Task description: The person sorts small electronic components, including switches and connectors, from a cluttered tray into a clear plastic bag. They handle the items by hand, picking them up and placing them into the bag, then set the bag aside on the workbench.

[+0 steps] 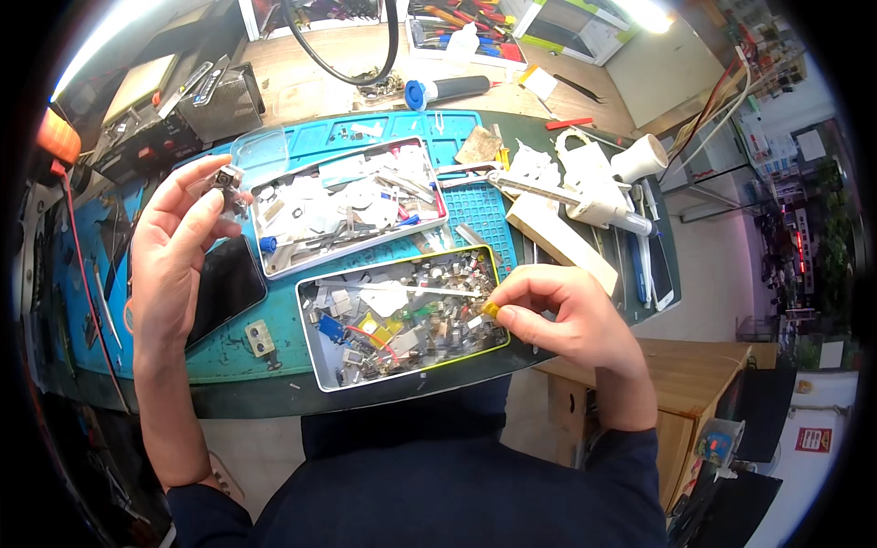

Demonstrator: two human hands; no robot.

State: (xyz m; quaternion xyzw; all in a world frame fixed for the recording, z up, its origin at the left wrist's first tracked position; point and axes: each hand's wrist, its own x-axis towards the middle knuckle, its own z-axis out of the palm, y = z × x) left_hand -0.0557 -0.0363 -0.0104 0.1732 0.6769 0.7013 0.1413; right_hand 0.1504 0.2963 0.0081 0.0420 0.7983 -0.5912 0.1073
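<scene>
My left hand (179, 226) is raised over the left part of the bench, gripping a small clutch of metal and clear electronic parts (228, 179) between thumb and fingers. Between the thumb and forefinger of my right hand (558, 318) is a small yellow piece (490, 309), at the right rim of a shallow white box (314, 346) with a yellow edge. Mixed small connectors and components (438, 312) fill this box, with a white strip lying across them. A black-screened phone (229, 291) lies below my left hand, and a small beige metal part (259, 338) sits between phone and box.
Behind stands a second white box (274, 270) of assorted parts. To the right are a long pale block (562, 243), a white hand-held device (589, 178) and another phone (662, 274). A blue-capped black syringe (449, 90) lies at the back; a black cable loop (342, 75) hangs above.
</scene>
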